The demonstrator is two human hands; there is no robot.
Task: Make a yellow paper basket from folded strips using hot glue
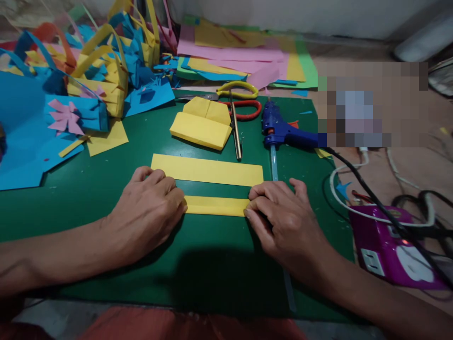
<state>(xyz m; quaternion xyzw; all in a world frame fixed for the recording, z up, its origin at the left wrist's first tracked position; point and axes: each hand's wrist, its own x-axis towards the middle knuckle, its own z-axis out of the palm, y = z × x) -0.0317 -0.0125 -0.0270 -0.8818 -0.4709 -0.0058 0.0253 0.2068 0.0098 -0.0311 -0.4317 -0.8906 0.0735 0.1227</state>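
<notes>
A narrow yellow paper strip (pixel 216 206) with a crease along its length lies on the green board. My left hand (pixel 150 208) grips its left end with curled fingers, and my right hand (pixel 279 212) pinches its right end. Just beyond it rests a wider flat yellow paper strip (pixel 208 170), partly touched or overlapped by both hands. Farther back sits a folded yellow paper piece (pixel 201 125), shaped like a small box. Beside that lie a gold pen (pixel 235 127) and scissors (pixel 244 89) with yellow and red handles.
A blue glue gun (pixel 278 125) with a clear glue stick lies right of the pen. Small paper baskets (pixel 97 85) crowd the back left near blue sheets (pixel 21 132). Coloured paper (pixel 244 52) is stacked behind. A purple power strip (pixel 389 250) and cables lie at right.
</notes>
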